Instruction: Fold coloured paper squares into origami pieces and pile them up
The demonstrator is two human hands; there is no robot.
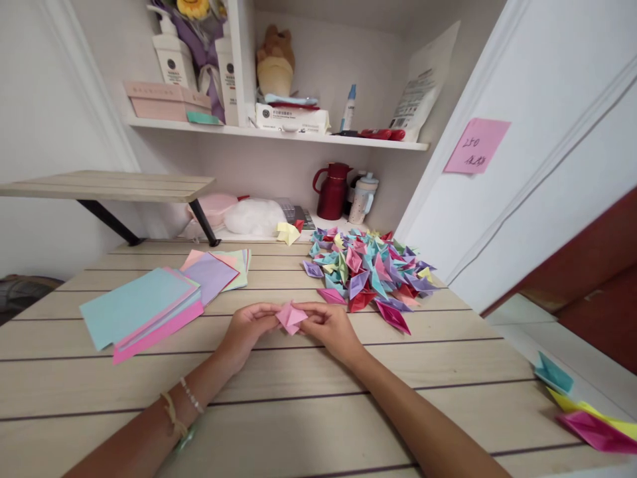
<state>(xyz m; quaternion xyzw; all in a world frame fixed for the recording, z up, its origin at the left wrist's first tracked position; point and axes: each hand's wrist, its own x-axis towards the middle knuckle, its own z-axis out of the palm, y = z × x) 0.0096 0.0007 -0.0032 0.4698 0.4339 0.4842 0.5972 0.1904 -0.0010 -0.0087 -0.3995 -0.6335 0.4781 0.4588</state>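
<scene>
A small folded pink paper piece [290, 317] sits between my two hands, just above the wooden table [298, 411]. My left hand [247, 330] pinches its left side with closed fingers. My right hand [329, 327] grips its right side the same way. A stack of flat coloured paper sheets [144, 307], light blue on top with pink beneath, lies to the left of my hands. A heap of several folded paper shapes [371, 271] in pink, blue, purple and yellow lies behind and to the right of my right hand.
A fanned set of pastel sheets [217, 267] lies behind the stack. A wooden side shelf [107, 185] juts out at the left. A red jug [332, 190] and a cup [363, 198] stand at the back. Folded pieces [587, 415] lie at the far right edge.
</scene>
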